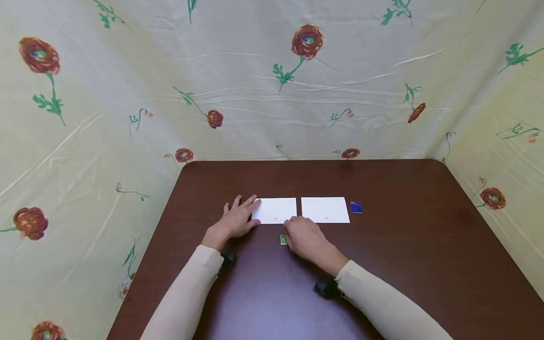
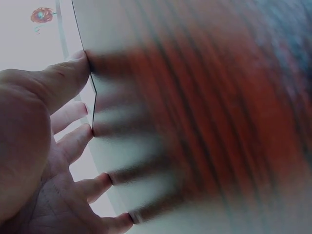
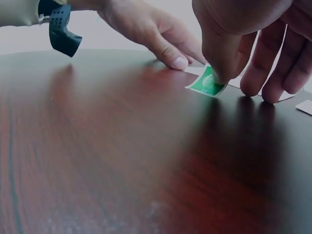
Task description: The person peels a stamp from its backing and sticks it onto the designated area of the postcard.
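A white card [image 1: 276,208] lies flat on the table with small print near its lower edge. My left hand [image 1: 235,219] rests with spread fingers at the card's left side, thumb and fingertips at its edge. Below the card's lower right corner, my right hand [image 1: 306,238] pinches a small green stamp [image 1: 283,240] with a pale border. In the right wrist view the stamp [image 3: 202,85] is tilted and slightly bent, close over the wood, its far part covered by the thumb and finger. The other right fingers point down toward the table.
A second white card [image 1: 325,210] lies just right of the first, a narrow gap between them. Beside it is a small dark blue square [image 1: 356,208]. The brown table [image 1: 403,274] has rounded far corners and meets a flowered cloth [image 1: 246,61] behind and at both sides.
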Demonstrator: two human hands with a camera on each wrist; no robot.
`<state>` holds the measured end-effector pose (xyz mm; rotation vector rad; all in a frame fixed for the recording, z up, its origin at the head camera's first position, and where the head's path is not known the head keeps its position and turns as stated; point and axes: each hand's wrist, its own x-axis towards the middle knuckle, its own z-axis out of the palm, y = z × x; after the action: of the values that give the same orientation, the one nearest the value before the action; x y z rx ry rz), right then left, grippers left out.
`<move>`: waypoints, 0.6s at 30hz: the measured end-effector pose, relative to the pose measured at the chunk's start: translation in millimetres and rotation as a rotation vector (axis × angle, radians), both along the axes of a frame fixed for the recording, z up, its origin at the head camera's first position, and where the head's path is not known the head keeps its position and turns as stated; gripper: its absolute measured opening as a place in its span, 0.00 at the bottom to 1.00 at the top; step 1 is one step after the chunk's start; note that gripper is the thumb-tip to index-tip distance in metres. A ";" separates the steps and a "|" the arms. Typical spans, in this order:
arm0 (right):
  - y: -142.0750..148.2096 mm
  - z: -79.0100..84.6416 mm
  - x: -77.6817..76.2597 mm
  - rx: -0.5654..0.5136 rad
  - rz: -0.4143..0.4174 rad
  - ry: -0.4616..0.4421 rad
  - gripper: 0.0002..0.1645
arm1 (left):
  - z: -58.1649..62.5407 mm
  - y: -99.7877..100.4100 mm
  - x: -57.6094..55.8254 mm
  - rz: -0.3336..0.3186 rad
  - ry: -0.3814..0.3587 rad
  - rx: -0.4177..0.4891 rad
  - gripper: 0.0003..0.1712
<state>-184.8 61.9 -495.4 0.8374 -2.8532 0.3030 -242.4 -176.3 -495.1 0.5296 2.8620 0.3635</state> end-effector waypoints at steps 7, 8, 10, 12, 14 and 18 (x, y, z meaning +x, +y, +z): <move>3.2 3.4 -0.8 -0.027 0.019 -0.046 0.15 | 1.3 0.3 0.6 -0.007 -0.006 0.003 0.41; 3.7 3.8 -0.9 -0.033 0.025 -0.051 0.15 | 1.0 0.5 0.4 -0.008 -0.005 0.001 0.41; 4.6 5.2 -1.1 -0.046 0.035 -0.062 0.15 | 0.7 0.7 0.5 -0.010 -0.002 -0.003 0.41; 5.3 7.0 -1.5 -0.056 0.039 -0.073 0.15 | 0.7 0.8 0.6 -0.006 -0.002 -0.003 0.41; 5.9 9.6 -2.1 -0.068 0.041 -0.081 0.15 | 0.9 0.9 0.9 -0.004 -0.001 -0.003 0.41; 6.5 16.1 -4.0 -0.070 0.031 -0.096 0.15 | 0.6 0.4 0.8 -0.002 -0.004 -0.003 0.41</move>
<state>-188.9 68.4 -479.4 0.8769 -2.9004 0.4566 -241.7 -175.9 -494.5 0.5309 2.8577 0.3594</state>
